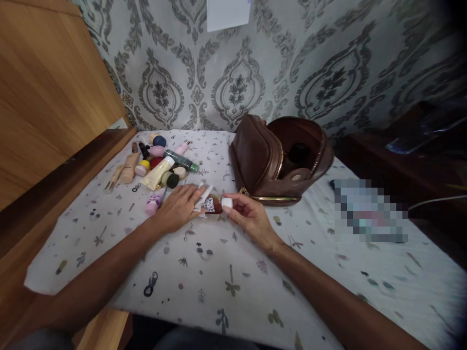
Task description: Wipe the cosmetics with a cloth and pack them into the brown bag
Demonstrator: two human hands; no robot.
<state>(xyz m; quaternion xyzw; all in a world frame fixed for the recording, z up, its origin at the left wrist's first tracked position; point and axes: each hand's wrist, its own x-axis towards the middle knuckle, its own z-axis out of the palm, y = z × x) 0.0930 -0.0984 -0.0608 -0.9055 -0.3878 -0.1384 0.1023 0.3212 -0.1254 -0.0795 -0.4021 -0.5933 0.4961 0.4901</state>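
A small amber bottle with a white cap and a blue-and-white patterned label lies sideways between my hands, close above the cloth. My right hand pinches it at the white cap. My left hand is closed on a crumpled white tissue that lies against the bottle's other end, and its fingers partly hide both. Left of that hand lies a pink-purple tube. Just behind it are a cream tube and a dark-lidded jar.
A brown bag stands unzipped behind my right hand, a dark round thing inside. Several cosmetics, including a green-capped tube, crowd the back left. A blurred-out flat object lies right. The patterned cloth covers the table; wooden furniture borders the left.
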